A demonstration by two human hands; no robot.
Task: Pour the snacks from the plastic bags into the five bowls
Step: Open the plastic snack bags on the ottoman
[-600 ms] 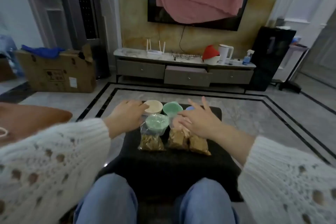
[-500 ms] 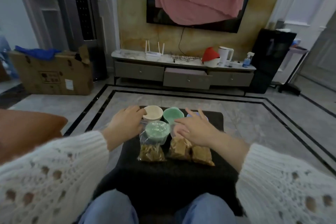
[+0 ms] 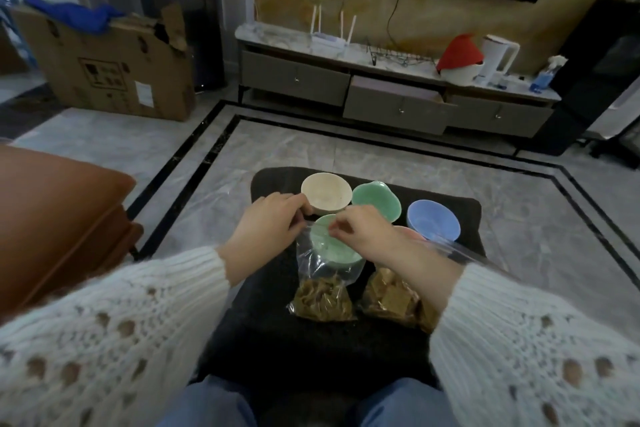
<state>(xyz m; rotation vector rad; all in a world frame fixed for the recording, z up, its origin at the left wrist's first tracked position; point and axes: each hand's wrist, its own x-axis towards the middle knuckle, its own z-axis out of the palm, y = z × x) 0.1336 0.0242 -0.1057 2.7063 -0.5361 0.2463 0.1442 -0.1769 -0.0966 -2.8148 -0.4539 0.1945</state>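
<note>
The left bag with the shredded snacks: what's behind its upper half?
Seen through the left bag: a green bowl, apparently empty. Both hands pinch the bag's top edge, left hand, right hand, hiding the bowl's far rim.

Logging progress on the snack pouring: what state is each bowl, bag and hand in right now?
cream bowl: upright, empty
blue bowl: upright, empty
left bag: snacks still inside, top pinched by both hands
right bag: full, lying flat
left hand: pinching bag top
right hand: pinching bag top
middle drawer: slightly open
</note>
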